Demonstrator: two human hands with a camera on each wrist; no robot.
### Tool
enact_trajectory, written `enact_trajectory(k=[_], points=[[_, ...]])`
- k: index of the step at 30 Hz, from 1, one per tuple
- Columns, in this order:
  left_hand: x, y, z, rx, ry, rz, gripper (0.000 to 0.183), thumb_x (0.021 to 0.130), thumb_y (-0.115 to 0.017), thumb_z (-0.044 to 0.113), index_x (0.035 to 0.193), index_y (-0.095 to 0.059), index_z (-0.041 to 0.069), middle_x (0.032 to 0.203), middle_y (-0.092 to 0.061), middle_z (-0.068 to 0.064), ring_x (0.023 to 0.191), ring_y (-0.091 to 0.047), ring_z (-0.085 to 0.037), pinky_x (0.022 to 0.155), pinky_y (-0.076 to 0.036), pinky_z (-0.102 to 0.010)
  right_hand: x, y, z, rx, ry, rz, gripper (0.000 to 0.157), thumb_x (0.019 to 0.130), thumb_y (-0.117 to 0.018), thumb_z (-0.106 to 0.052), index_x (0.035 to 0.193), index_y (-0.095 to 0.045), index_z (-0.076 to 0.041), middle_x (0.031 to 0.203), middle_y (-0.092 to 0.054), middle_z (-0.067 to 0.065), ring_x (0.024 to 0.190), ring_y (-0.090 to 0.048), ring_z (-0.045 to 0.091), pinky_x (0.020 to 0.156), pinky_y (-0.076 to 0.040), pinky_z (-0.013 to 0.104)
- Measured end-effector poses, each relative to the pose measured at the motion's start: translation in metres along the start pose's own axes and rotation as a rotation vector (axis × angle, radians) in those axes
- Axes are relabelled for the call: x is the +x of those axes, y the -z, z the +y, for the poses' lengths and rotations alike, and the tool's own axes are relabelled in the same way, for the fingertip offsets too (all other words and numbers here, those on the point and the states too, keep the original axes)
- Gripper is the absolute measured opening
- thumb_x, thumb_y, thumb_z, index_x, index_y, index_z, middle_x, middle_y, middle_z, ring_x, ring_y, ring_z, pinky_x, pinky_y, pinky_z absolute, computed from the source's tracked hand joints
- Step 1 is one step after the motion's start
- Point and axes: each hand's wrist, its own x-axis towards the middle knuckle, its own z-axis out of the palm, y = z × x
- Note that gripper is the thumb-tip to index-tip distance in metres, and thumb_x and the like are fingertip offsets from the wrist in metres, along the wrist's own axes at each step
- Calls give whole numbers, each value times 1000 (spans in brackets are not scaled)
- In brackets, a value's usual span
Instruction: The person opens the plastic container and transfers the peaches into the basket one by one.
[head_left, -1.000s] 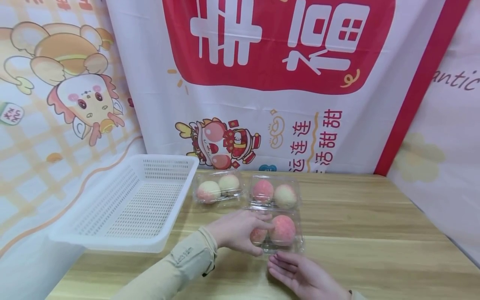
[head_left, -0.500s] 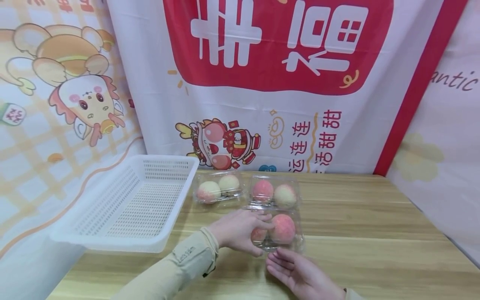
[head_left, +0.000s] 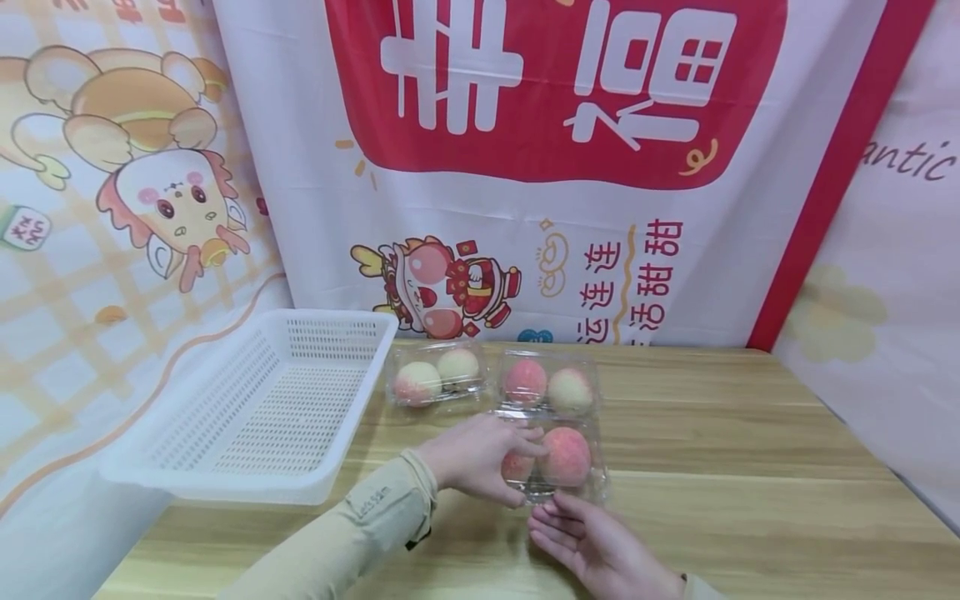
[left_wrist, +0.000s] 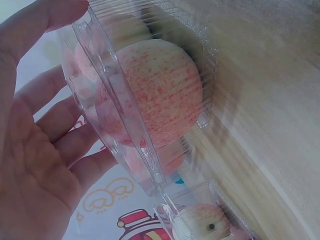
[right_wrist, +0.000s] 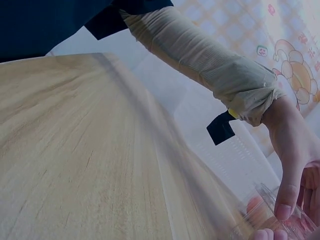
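Two pink-and-cream peaches sit inside a clear plastic clamshell box [head_left: 600,492] in front of me. My left hand [head_left: 480,458] reaches over this box from the left, its thumb at the near edge and its fingers spread over the lid. In the left wrist view, the thumb and fingers hold the lid around one large speckled peach [left_wrist: 155,90]. My right hand [head_left: 592,542] lies on its side by the box's near edge, fingers fairly straight, tips right at the plastic. The left peach [head_left: 517,468] is partly hidden by the left hand.
Behind stand two more clear boxes with two peaches each, one at the back left [head_left: 438,408] and one directly behind [head_left: 551,358]. A white perforated plastic basket [head_left: 330,483] stands on the left. Printed cloths [head_left: 315,192] hang around the wooden table [head_left: 750,500].
My right hand has shifted slightly left and up against the box's near edge. My left hand, the boxes and the basket have stayed nearly still.
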Motion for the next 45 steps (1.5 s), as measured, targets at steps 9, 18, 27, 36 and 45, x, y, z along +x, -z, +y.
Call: enact_trajectory(k=[9,18,27,36,45], points=[[3,1,-4,-26,-23,19,58,72,-80,45,125,-68,25,136,-58,2,80,-60,-3,69,-47,-17,1,5,2,-6,2,4,39,102,-49,-9,128,-34,15,107,-60,20,105,-62,32,102,-44,43],[4,-1,0,25,-6,43,54,73,-76,40,125,-68,26,135,-58,1,52,-43,-3,56,-42,-17,1,4,1,-36,23,-9,33,102,-49,-9,124,-40,14,107,-62,21,107,-62,33,102,-44,43],[4,-3,5,61,12,71,52,73,-75,36,124,-69,27,135,-58,1,46,-35,-4,50,-40,-17,3,3,3,-43,33,-3,32,102,-50,-10,122,-42,13,107,-63,20,106,-62,33,101,-46,42],[5,-8,0,64,7,110,51,72,-76,40,122,-71,27,130,-61,4,48,-39,-4,50,-40,-17,4,3,3,-34,20,14,33,101,-53,-12,122,-45,12,106,-64,19,103,-64,30,99,-47,41],[5,-7,1,83,-5,127,51,72,-76,41,121,-71,27,129,-62,4,50,-40,-3,52,-41,-17,3,2,2,-29,13,8,25,100,-53,-11,117,-50,7,103,-65,17,101,-65,28,97,-49,39]])
